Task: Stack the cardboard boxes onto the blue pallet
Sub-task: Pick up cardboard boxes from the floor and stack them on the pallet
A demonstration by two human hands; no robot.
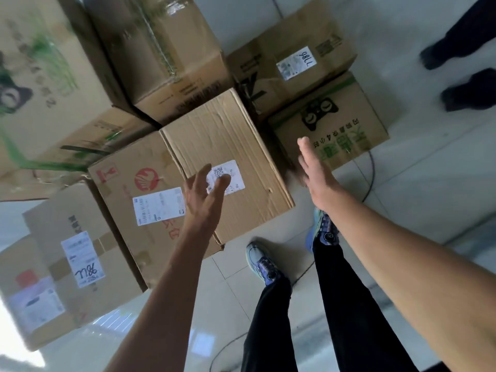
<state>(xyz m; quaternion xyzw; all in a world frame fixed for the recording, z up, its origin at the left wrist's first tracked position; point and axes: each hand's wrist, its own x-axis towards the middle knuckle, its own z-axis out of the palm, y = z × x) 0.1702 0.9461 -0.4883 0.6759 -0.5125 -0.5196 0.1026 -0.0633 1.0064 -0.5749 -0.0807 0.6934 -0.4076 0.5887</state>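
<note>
Several cardboard boxes stand packed together on a pale tiled floor. A plain brown box (222, 146) with a small white QR label sits in the middle. My left hand (204, 194) hovers over its near part, fingers spread, holding nothing. My right hand (316, 173) is stretched out flat past the box's right edge, empty, in front of a box printed with a black cat face (335, 124). To the left lies a box with a red round logo (134, 200) and a shipping label. No blue pallet is in view.
Taller boxes (161, 49) rise at the back, one with green panda print (40, 76). A low box marked 786 (77, 253) lies near left. My legs and shoes (263, 261) stand on the tiles. Another person's dark shoes (461, 71) are at the far right. A thin cable (370, 167) runs over the floor.
</note>
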